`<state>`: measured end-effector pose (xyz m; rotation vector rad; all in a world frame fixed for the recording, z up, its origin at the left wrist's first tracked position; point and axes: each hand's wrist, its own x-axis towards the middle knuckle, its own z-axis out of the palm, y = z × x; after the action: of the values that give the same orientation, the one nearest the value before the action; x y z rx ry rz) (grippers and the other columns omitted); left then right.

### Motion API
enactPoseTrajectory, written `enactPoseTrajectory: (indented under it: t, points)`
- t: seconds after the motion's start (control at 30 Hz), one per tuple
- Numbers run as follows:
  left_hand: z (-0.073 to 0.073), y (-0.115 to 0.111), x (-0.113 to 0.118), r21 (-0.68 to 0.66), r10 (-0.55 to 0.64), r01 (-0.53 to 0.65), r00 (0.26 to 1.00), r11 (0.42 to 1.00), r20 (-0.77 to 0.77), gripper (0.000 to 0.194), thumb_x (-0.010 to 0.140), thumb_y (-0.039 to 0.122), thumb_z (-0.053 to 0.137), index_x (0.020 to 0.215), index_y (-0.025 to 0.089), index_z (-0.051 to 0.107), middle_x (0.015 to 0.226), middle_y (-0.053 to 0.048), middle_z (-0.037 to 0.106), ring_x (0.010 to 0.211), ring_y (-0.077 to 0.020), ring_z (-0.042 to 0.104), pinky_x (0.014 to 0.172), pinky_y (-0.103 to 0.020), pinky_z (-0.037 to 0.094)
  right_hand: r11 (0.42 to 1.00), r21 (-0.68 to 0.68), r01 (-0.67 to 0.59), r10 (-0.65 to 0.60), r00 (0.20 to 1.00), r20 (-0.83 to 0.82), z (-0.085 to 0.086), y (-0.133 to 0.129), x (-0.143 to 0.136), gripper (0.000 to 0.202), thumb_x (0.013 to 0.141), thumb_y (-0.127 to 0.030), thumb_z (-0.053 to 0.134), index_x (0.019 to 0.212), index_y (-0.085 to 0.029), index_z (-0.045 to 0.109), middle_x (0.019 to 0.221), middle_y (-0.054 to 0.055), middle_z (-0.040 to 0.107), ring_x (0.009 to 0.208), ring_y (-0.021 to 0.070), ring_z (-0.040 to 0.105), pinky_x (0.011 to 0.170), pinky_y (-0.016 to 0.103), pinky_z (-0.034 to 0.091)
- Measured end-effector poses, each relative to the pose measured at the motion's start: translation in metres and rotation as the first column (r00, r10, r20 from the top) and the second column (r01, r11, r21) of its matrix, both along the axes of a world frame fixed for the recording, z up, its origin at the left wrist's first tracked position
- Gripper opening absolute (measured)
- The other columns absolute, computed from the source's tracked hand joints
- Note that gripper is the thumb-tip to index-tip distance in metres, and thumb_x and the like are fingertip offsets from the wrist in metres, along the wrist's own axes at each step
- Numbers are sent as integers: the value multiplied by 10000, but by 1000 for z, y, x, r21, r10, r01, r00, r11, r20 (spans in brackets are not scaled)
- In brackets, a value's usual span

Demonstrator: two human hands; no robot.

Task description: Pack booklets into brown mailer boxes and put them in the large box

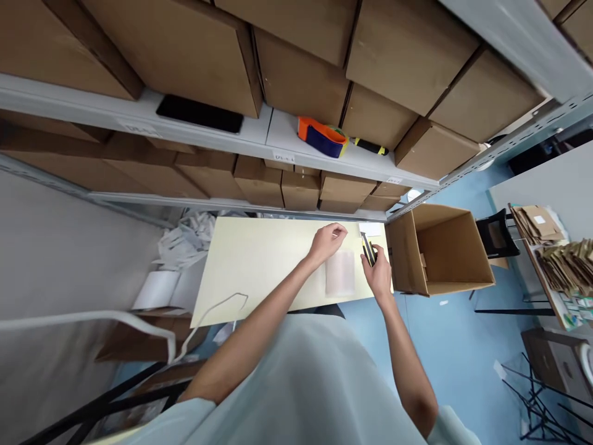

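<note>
My right hand (pixel 378 272) grips a yellow-and-black utility knife (pixel 369 250) near the table's right end, its tip pointing away from me. Just past the tip, a white paper (pixel 370 228) lies at the table's far edge. My left hand (pixel 327 242) is raised over the pale yellow table (pixel 259 259), fingers curled with thumb and fingertips together; whatever it may hold is too small to make out. Between and nearer than my hands, a translucent pinkish plastic sheet or pouch (pixel 340 275) lies flat on the table.
Shelves of cardboard boxes (pixel 306 74) rise beyond the table. One shelf carries a black phone-like slab (pixel 200 114), an orange-and-blue tape dispenser (pixel 323 136) and another yellow-and-black cutter (pixel 369 146). A large open carton (pixel 445 247) stands at right; crumpled white material (pixel 185 241) lies at left.
</note>
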<state>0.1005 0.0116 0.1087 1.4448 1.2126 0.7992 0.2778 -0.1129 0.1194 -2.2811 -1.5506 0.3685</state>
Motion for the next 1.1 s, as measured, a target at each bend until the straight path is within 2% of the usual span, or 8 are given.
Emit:
enactPoseTrajectory:
  t: [0.13,0.3,0.5,0.63,0.77,0.9,1.0,1.1]
  points:
    - [32,24,10,109,-38,31,998,994,56,208,940,234,579,886,240,780,1032,-21,848,965,-209,787,943,-318,610,976,201,-86,65,992,108,27,55,20,472,1046,-473,583,1427,-203,658,1241,157,678,1045,309,728,844,388,591]
    - [58,60,31,197,31,-56,991,979,128,205,931,199,605,901,217,807,1000,-35,850,940,-207,798,911,-308,620,918,298,-262,217,961,174,61,137,47,460,1072,-457,555,1455,-223,660,1229,147,634,1061,308,701,871,400,588]
    - [84,97,71,253,162,-194,976,948,144,101,875,180,710,884,191,810,932,-40,845,859,-203,791,871,-304,624,861,242,-447,394,888,238,88,244,73,413,1097,-397,496,1431,-198,635,1294,176,637,1023,323,676,847,408,563]
    - [83,96,87,263,234,-253,967,931,104,104,873,154,715,905,190,808,928,-36,846,856,-202,791,860,-297,618,822,124,-556,479,793,377,85,304,87,353,1087,-280,488,1355,-176,693,1257,203,657,1070,338,647,963,455,519]
    - [67,84,92,250,277,-283,959,926,60,111,910,177,698,925,204,804,949,-28,849,864,-194,792,855,-290,621,790,51,-611,523,715,465,68,338,95,344,1067,-216,493,1317,-192,728,1276,211,682,1170,355,603,1050,503,464]
    - [36,72,89,224,328,-326,944,918,27,134,930,202,676,953,206,808,966,-34,847,911,-199,792,856,-285,625,776,99,-623,531,731,429,56,352,101,368,1054,-203,468,1300,-183,740,1312,222,674,1205,364,584,1067,539,454]
    - [-7,54,75,144,354,-343,933,928,-58,167,945,209,654,987,205,815,1011,-41,848,954,-205,789,897,-293,616,752,220,-621,520,765,381,43,345,109,388,1066,-227,455,1353,-168,709,1404,239,622,1281,377,563,1096,580,446]
    - [-64,18,49,-44,334,-364,892,931,-304,237,974,196,612,1077,225,824,1119,-39,849,1058,-204,783,987,-290,584,721,361,-592,528,806,267,2,307,124,430,1107,-317,436,1470,-181,623,1502,232,556,1372,372,543,1134,595,446]
